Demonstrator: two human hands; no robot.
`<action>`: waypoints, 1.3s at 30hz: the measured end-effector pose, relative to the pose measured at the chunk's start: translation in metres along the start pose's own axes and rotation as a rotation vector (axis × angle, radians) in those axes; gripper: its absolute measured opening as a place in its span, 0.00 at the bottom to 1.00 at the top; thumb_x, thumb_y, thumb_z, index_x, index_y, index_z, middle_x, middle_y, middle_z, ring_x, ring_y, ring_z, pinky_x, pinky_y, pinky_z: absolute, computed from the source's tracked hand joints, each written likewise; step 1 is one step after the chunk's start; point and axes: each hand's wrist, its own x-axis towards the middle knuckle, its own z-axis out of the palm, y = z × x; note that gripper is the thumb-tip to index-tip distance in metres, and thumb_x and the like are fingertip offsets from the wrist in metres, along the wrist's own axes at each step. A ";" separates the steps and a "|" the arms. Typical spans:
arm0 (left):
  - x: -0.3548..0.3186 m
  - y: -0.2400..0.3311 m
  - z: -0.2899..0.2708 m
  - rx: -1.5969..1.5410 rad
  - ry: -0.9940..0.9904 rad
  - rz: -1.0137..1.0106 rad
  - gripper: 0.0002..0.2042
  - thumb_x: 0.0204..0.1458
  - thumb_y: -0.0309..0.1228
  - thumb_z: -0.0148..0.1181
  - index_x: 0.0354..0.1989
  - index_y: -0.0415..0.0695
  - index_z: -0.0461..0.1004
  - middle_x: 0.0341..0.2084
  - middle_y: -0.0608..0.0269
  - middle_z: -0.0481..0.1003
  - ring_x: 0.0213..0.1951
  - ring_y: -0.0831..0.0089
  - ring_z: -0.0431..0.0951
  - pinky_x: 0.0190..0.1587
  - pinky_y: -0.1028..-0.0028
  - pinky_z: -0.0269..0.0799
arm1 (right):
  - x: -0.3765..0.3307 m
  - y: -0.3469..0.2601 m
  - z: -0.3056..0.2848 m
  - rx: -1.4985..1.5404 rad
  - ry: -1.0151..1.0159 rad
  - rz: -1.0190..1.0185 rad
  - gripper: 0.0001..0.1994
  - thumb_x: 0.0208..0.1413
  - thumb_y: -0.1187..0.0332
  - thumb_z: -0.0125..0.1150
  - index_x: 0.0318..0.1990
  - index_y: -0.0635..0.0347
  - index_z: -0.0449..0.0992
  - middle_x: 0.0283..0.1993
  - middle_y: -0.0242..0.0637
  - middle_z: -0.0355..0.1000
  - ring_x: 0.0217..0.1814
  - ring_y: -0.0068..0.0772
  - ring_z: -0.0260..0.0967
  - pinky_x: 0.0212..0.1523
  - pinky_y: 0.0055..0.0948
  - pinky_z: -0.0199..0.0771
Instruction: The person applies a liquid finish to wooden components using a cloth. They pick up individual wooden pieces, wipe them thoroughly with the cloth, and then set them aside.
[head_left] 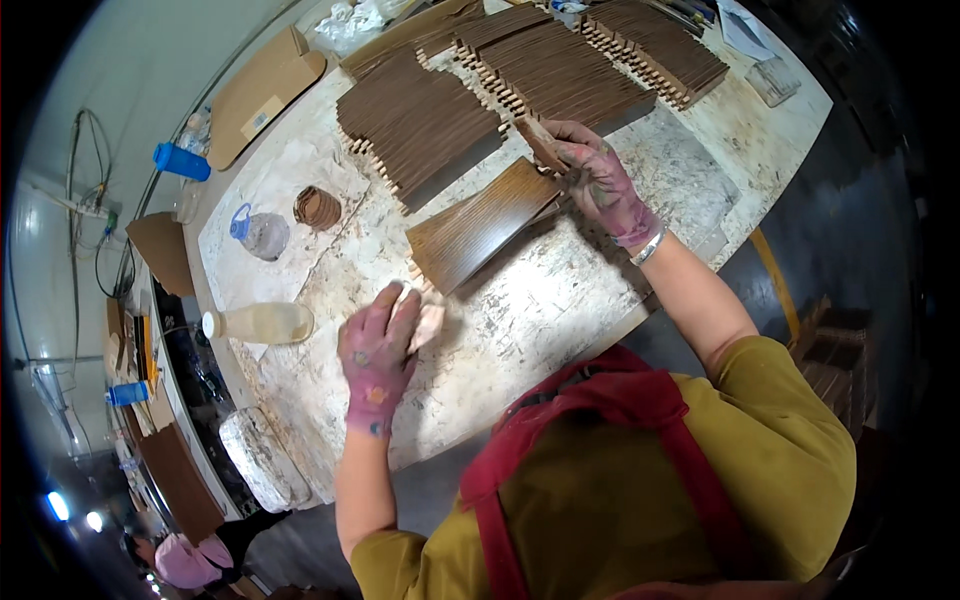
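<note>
In a stained purple glove, my left hand (380, 345) is closed on a crumpled pale cloth (430, 322) over the table. My right hand (600, 185), gloved the same way, grips a narrow brown wooden slat (540, 145) between thumb and fingers. Just below that slat lies a glossy brown wooden board (485, 228), its right end close to my right hand. Pale wood shows at the board's left end, near the cloth. Another piece partly shows under the board. Beyond stand rows of brown slats (420, 115) with pale round pegs at their ends.
On the paint-marked table (500, 350) stand a bottle of yellowish liquid (265, 323), a clear jug with a blue handle (262, 235) and a round brown container (318, 208). A clear box (772, 82) sits at the far right. Another person (195, 562) is at lower left.
</note>
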 end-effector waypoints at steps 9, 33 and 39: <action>0.056 0.099 0.003 -0.497 -0.209 -0.131 0.37 0.43 0.30 0.66 0.67 0.43 0.60 0.68 0.45 0.58 0.58 0.47 0.72 0.55 0.61 0.74 | 0.001 -0.042 0.001 -0.916 -0.138 -0.036 0.23 0.59 0.54 0.60 0.51 0.67 0.75 0.50 0.42 0.74 0.54 0.32 0.70 0.56 0.32 0.68; 0.057 0.104 0.056 -0.383 -0.140 -0.187 0.31 0.49 0.41 0.62 0.61 0.40 0.66 0.57 0.45 0.68 0.46 0.53 0.78 0.46 0.59 0.75 | -0.001 -0.054 0.083 -1.336 -0.712 -0.275 0.14 0.58 0.64 0.58 0.50 0.55 0.76 0.49 0.42 0.70 0.49 0.46 0.72 0.49 0.40 0.72; 0.039 0.101 0.091 -0.365 -0.002 -0.170 0.19 0.49 0.40 0.59 0.50 0.50 0.76 0.43 0.54 0.78 0.47 0.56 0.77 0.47 0.60 0.72 | 0.001 -0.002 0.134 -1.513 -1.216 -0.354 0.10 0.52 0.68 0.60 0.43 0.56 0.77 0.43 0.43 0.72 0.46 0.47 0.72 0.45 0.41 0.73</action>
